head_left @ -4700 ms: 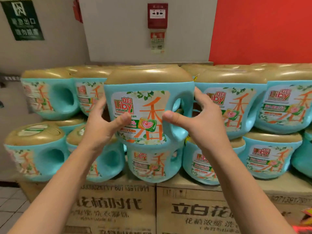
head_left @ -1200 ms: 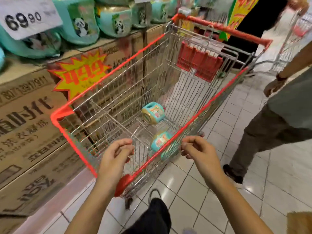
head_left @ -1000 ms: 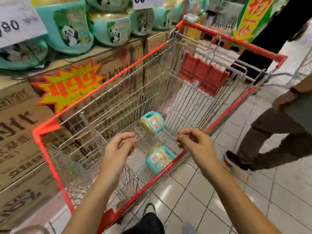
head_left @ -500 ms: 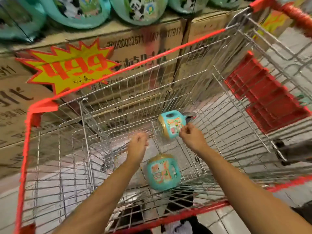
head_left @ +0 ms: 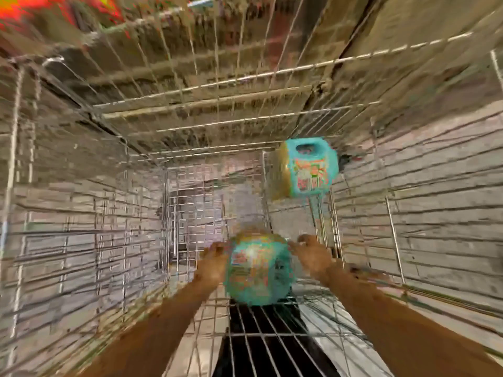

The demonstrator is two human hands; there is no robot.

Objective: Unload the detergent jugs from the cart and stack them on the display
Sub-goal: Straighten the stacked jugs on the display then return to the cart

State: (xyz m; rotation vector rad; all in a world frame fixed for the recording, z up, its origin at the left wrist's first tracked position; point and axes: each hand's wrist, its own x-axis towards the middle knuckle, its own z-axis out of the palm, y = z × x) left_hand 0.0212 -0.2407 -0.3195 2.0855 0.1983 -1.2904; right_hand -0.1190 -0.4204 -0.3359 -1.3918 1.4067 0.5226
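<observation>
View straight down into a wire cart [head_left: 81,240]; heavy motion blur throughout. Two teal jugs with tan tops lie on the cart floor.

Near jug [head_left: 258,270]: centre of the floor, tan top turned to the far side, label facing up, print unreadable. It sits between both hands.

Far jug [head_left: 302,167]: well apart from the first, at far right by the corner of the far and right walls. Its tan top faces left and the handle hole shows on its far edge.

Left hand [head_left: 213,263]: at the near jug's left side, seemingly touching it. Right hand [head_left: 309,253]: just beside the jug's right side, fingers bent toward it, with a thin gap near the fingertips (blur makes this unsure). Cannot tell whether either hand has a grip on the jug, or how wide the fingers spread. Both bare forearms reach in from the near edge.

Beyond the far wall: brown cardboard boxes [head_left: 408,31]. Red and yellow smear [head_left: 32,6] at the far left corner. Dark shape [head_left: 272,349] shows through the wire floor, near centre.
</observation>
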